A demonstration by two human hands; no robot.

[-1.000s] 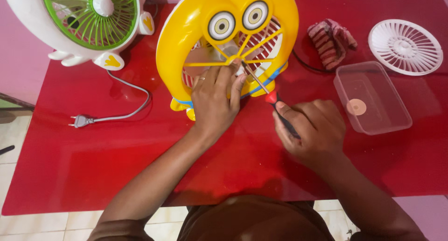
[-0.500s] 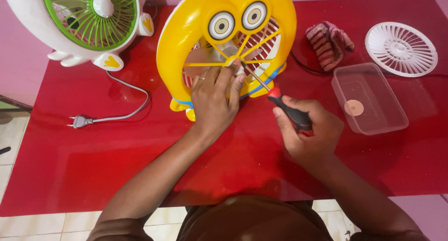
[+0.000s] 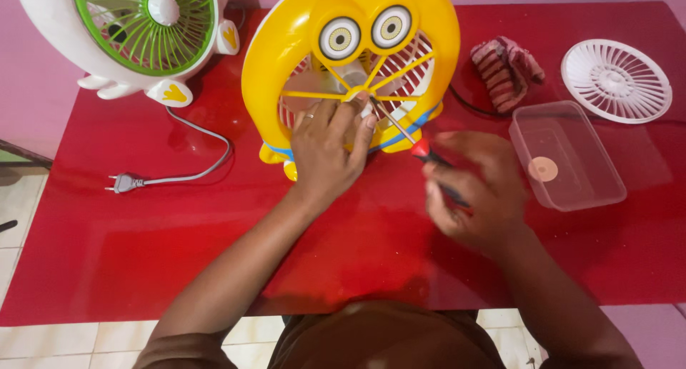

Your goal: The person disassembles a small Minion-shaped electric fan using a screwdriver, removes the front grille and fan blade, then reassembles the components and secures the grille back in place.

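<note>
Pressing down on the yellow cartoon-faced fan (image 3: 300, 47), the left hand (image 3: 330, 146) lies flat across the lower part of the front grille, fingers (image 3: 361, 122) spread and released, gripping nothing, just pinning the housing to the red surface (image 3: 214, 240). Over on the other side, the right hand (image 3: 475, 194) is clenched around the handle of a screwdriver (image 3: 421, 149), red collar showing just beyond the knuckles, the thin shaft angling up and to the left so its tip meets the hub where the yellow spokes come together. That hand is blurred, so exactly how the fingers wrap the handle is hard to read. The fan stands in the middle of the surface at the far side, tipped back and facing the camera. Now the risks: the shaft comes in at a slant, not square to the hub, so the tip could skip off the screw head and chew it, or jab toward the left fingertips sitting right beside it. The fan rests on small feet, so a hard push could rock it. A freed screw could roll away on the glossy surface; the clear plastic tub (image 3: 568, 158) sits just beside the right hand. Further off, a white and green fan (image 3: 114, 40) with its plug (image 3: 123, 182), a striped cloth (image 3: 506, 69) and a loose white grille (image 3: 616, 80).
</note>
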